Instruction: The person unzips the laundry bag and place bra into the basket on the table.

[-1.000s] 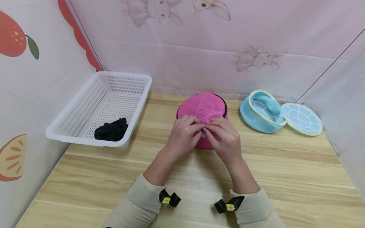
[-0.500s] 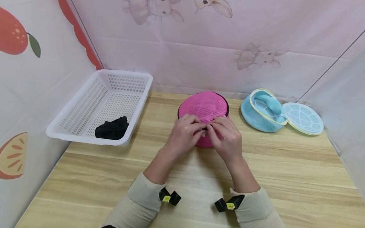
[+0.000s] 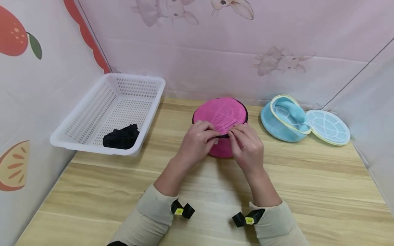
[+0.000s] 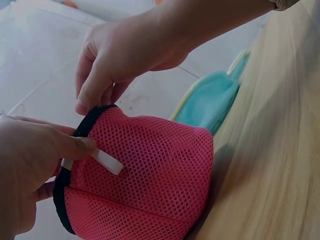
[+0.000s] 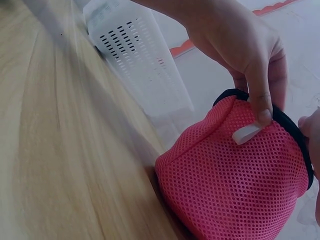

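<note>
A round pink mesh laundry bag (image 3: 221,114) with a black zipper edge (image 3: 223,136) stands on the wooden table in front of me. My left hand (image 3: 197,140) pinches that edge between thumb and fingers, next to a small white fabric tab (image 4: 107,161). A short way to its right, my right hand (image 3: 250,147) pinches the same edge; whatever small part lies inside its fingertips is hidden. Between the two hands a short stretch of black edge shows. The right wrist view has the bag's mesh side close up, with the left thumb (image 5: 261,102) pressed beside the tab.
A white perforated basket (image 3: 150,112) holding a black cloth (image 3: 121,137) stands at the left. To the right lies a light blue mesh bag (image 3: 278,126), its round lid (image 3: 329,127) flipped outward. Printed wall sheets (image 3: 209,68) border the table at the back and sides.
My right hand has slid a little to the right along the black edge, widening the gap from my left hand. The left hand keeps its pinch, and the bag stays in place.
</note>
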A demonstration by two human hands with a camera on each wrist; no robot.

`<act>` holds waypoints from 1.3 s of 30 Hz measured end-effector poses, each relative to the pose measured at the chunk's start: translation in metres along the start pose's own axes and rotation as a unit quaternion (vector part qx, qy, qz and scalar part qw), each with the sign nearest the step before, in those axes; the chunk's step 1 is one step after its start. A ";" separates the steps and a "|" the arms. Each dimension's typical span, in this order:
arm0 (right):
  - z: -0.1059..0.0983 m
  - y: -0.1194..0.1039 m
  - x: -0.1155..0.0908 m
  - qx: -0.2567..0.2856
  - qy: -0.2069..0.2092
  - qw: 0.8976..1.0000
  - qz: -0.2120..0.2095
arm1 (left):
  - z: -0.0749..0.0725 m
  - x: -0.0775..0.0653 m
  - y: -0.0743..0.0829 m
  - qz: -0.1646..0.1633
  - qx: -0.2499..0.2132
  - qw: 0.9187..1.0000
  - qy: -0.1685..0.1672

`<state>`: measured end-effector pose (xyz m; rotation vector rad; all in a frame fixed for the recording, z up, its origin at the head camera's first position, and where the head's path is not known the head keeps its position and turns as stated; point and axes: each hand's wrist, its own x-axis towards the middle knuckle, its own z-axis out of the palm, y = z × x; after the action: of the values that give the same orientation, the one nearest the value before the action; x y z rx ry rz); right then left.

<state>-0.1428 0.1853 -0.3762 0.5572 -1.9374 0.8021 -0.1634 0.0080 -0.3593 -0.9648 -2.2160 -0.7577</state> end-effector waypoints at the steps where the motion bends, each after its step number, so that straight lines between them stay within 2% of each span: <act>1: 0.000 0.000 0.000 -0.004 0.000 1.000 -0.001 | 0.000 0.000 0.000 0.000 0.001 1.000 0.001; 11: 0.003 0.000 -0.002 -0.026 -0.007 1.000 -0.015 | -0.003 0.002 -0.004 -0.025 0.009 1.000 0.005; 17: 0.002 0.000 -0.003 -0.027 -0.017 1.000 -0.004 | -0.003 0.002 -0.003 -0.032 0.014 0.999 -0.012; 22: 0.002 -0.001 -0.004 -0.031 -0.018 0.999 -0.005 | -0.001 0.002 0.002 -0.024 0.026 0.999 -0.032; 29: 0.004 -0.003 -0.004 -0.034 -0.021 0.999 -0.006 | 0.002 0.001 0.009 -0.019 0.055 0.998 -0.033; 39: 0.005 -0.002 -0.003 -0.013 -0.012 1.000 -0.008 | 0.001 0.000 0.007 -0.016 0.037 0.999 -0.021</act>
<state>-0.1429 0.1805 -0.3796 0.5681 -1.9594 0.7628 -0.1589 0.0131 -0.3582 -0.9194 -2.2847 -0.6694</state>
